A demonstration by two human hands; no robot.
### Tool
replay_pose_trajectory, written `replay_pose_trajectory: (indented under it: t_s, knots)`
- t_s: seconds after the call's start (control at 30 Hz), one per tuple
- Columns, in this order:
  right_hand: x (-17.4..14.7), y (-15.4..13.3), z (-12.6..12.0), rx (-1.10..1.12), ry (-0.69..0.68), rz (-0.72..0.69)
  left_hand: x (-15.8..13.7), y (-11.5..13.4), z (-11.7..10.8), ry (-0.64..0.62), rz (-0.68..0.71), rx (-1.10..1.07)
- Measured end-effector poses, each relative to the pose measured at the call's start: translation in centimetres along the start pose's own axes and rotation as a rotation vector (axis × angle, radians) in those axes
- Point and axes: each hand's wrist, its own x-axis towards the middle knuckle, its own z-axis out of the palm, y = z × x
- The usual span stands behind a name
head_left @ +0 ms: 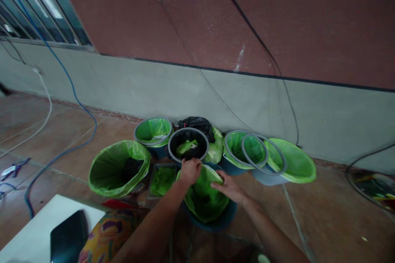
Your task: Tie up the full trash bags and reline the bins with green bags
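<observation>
A green bin liner (207,203) hangs inside a dark blue bin (232,216) directly in front of me, its pale upper edge standing above the far side of the bin. My left hand (190,171) is closed on the liner's edge at the far left. On the right side, my right hand (230,188) holds the same edge, with some fingers reaching inside the liner. Just beyond my left hand stands a grey-rimmed bin (205,136) lined in black, with a crumpled green bag (186,148) in it.
Bins with green liners stand at left (101,168) and right (293,160). A loose grey ring (281,156) leans across the right-hand bins. Beside my left arm is a small green-lined container (162,181). A phone (69,236) lies on a white surface (33,230). A blue cable (74,90) crosses the floor.
</observation>
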Motion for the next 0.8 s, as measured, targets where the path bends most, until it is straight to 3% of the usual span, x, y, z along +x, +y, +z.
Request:
replay_pose_trajectory:
  t_s: [0.17,0.3,0.37,0.47,0.63,0.8]
  knots:
    - [-2.2,2.4,-0.4,-0.283,0.069,0.098,0.5,-1.9,-0.1,0.063,-0.127,-0.032]
    - [-1.9,1.3,-1.5,-0.109,0.244,0.089,0.2,-2.6,0.4,0.079,-0.16,0.019]
    - [-1.7,1.0,-1.8,-0.159,0.233,0.131,0.2,-2.7,0.7,0.065,-0.171,0.038]
    - [-1.9,1.5,-2.2,-0.406,0.167,0.192,0.2,-2.9,1.1,0.033,-0.169,0.068]
    - [-2.5,3.3,-3.8,-0.588,0.245,0.236,0.6,-2.4,1.8,-0.046,-0.116,0.087]
    - [-1.0,2.4,-3.1,-0.681,0.395,0.082,1.7,-1.2,2.2,-0.074,-0.07,0.097]
